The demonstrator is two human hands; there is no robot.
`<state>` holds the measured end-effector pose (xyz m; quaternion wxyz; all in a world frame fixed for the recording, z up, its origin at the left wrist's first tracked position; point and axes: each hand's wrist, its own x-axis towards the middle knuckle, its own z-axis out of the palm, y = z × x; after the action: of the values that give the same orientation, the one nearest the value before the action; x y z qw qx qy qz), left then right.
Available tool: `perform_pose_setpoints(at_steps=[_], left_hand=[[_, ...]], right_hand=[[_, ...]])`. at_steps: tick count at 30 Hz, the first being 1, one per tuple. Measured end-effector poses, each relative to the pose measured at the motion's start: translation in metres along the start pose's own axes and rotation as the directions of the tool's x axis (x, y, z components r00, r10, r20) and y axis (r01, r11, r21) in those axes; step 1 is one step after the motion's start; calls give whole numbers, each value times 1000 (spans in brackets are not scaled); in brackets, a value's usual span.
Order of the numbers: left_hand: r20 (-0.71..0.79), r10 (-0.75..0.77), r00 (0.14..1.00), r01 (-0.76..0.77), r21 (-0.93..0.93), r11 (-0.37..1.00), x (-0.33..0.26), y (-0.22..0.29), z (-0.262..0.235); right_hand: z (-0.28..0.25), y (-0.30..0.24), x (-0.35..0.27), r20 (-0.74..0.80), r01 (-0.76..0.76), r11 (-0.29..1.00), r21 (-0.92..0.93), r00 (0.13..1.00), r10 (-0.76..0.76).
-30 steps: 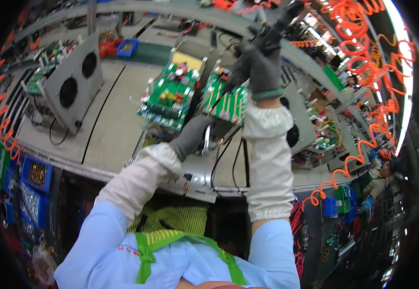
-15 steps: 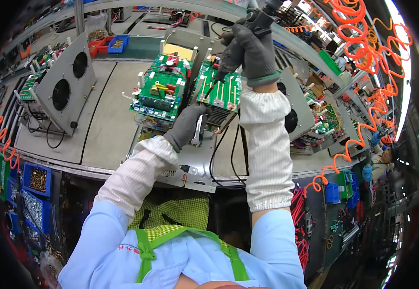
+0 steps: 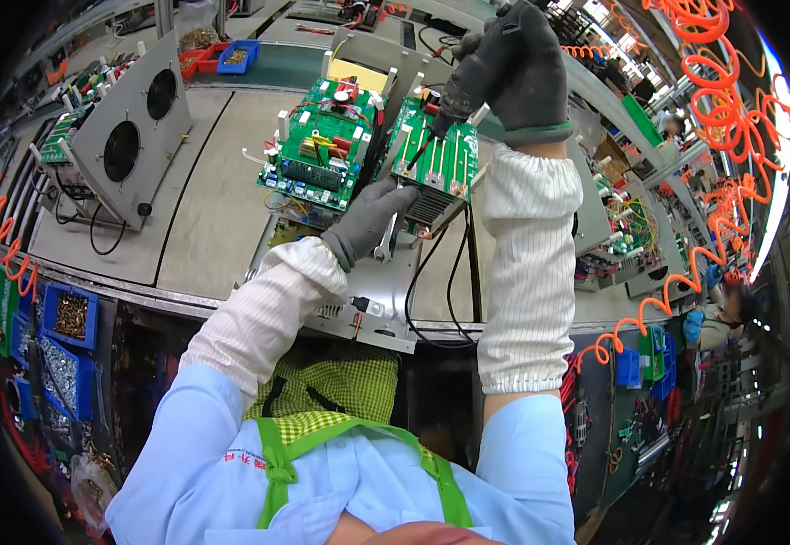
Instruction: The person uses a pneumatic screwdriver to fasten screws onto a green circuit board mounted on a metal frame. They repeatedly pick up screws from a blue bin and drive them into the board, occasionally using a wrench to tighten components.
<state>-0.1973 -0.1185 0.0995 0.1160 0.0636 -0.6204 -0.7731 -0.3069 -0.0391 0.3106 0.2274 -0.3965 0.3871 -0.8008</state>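
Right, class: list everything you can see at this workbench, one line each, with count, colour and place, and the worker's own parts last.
Circuit boards: two, green, tilted up side by side at bench centre.
Fan panel: one, grey with two round openings, left on the bench.
Workbench: one, grey, across the middle.
Parts bins: one blue beside one red, far edge, upper left.
Blue bins: several, holding small metal parts, below the bench, left.
Coiled hoses: several, orange, upper right.
Apron straps: green, bottom centre.
Left hand: grey glove, on the right board's lower edge.
Right hand: grey glove, gripping a dark tool above that board.
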Motion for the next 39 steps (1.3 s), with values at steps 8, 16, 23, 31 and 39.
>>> perform_pose_setpoints(at_steps=[8, 16, 23, 31, 39], left_hand=[[42, 153, 987, -155, 32, 987, 3, -1, 0], [76, 48, 996, -48, -6, 999, 5, 1, -6], [52, 36, 998, -34, -39, 999, 7, -5, -4], [75, 195, 978, -207, 211, 955, 4, -1, -8], [218, 450, 866, -491, 539, 684, 6, -13, -10]], right_hand=[[29, 2, -3, -185, -34, 975, -218, 983, -7], [27, 39, -18, -110, 145, 864, -481, 968, -224], [20, 48, -12, -97, 175, 837, -518, 960, -261], [20, 51, -16, -69, 230, 826, -514, 949, -307], [8, 48, -7, 26, 266, 812, -519, 955, -296]])
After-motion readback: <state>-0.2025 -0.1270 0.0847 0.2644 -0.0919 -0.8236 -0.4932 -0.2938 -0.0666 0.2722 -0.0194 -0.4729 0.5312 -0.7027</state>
